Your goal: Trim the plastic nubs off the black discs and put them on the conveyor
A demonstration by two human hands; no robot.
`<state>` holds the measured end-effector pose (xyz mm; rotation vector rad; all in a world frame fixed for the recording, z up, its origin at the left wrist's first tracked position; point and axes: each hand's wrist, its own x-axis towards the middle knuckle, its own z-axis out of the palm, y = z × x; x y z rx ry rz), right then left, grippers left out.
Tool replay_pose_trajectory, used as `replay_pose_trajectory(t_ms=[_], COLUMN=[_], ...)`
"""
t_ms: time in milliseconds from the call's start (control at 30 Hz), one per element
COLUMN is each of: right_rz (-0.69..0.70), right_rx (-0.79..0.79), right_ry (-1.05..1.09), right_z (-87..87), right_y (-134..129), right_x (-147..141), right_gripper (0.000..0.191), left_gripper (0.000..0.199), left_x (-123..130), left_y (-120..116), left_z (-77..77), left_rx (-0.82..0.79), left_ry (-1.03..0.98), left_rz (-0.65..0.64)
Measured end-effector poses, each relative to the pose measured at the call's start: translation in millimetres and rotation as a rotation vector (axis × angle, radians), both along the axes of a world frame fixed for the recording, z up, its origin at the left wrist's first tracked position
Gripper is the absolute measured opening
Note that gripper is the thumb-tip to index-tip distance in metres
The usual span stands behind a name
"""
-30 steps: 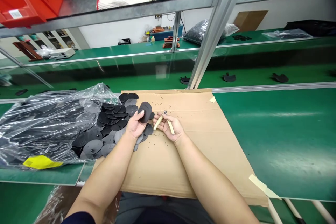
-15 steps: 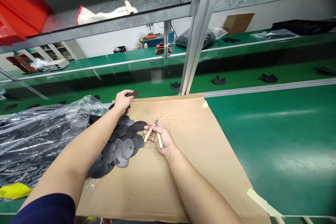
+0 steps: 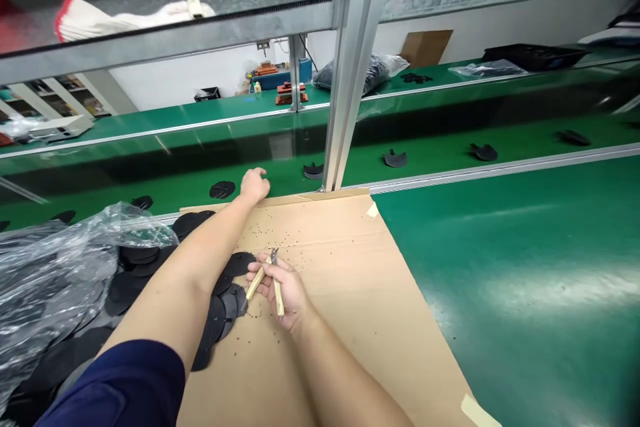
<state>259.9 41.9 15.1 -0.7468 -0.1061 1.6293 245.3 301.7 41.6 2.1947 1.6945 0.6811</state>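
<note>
My left hand (image 3: 255, 185) reaches over the far edge of the cardboard to the green belt, its fingers loosely bent and nothing visible in them. Just left of it, a black disc (image 3: 223, 189) lies on the belt. Low over the cardboard (image 3: 345, 293), my right hand (image 3: 283, 287) holds small cutting pliers (image 3: 279, 295) with pale yellow handles, jaws pointing away. Beside that hand, overlapping black discs (image 3: 241, 263) form a pile, partly hidden by my left forearm. Tiny dark bits are scattered around the pliers.
Clear plastic (image 3: 95, 247) covers more discs at left. A metal post (image 3: 353, 67) rises beyond the cardboard, under a shelf holding a white glove (image 3: 85, 20). Several dark curved parts (image 3: 395, 159) lie along the belt.
My left hand has let go of the dark disc, which now lies on the belt, and has moved right of it. The pliers remain in my right hand. The view has shifted right.
</note>
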Motion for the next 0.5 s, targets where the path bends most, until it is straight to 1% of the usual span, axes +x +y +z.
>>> replay_pose_trajectory(t_ms=[67,133,200,267,333,400,467,500], right_rz=[-0.012,-0.037,-0.082,-0.122,-0.140,-0.140,-0.148,-0.146], right_rx=[-0.006,-0.001,0.006,0.010,-0.004,-0.020,-0.028,-0.030], right_ry=[0.014,0.030,0.043,0.057,0.064,0.072,0.079,0.081], right_z=[0.8,1.4,2.3,4.5,7.4,9.6,9.3,8.2], right_y=[1,2,3,3,2,1,2,3], right_x=[-1,-3,-6,-8,-8,-8,-8,-8], right_gripper=[0.027,0.025,0.023,0.020,0.016,0.015,0.015,0.015], left_gripper=[0.040,0.049,0.054,0.055,0.052,0.050,0.048,0.046], left_x=[40,75,104,125,138,144,142,138], left_y=[-2,-2,0,3,3,1,-4,-7], left_z=[-2.9,-5.4,-8.0,-10.6,-12.3,-11.7,-7.2,-3.2], left_rx=[-0.050,-0.099,-0.133,-0.157,-0.171,-0.168,-0.162,-0.166], left_ry=[-0.009,-0.023,-0.046,-0.094,-0.176,-0.251,-0.297,-0.308], left_rz=[-0.078,-0.121,-0.133,-0.102,-0.044,0.007,0.035,0.029])
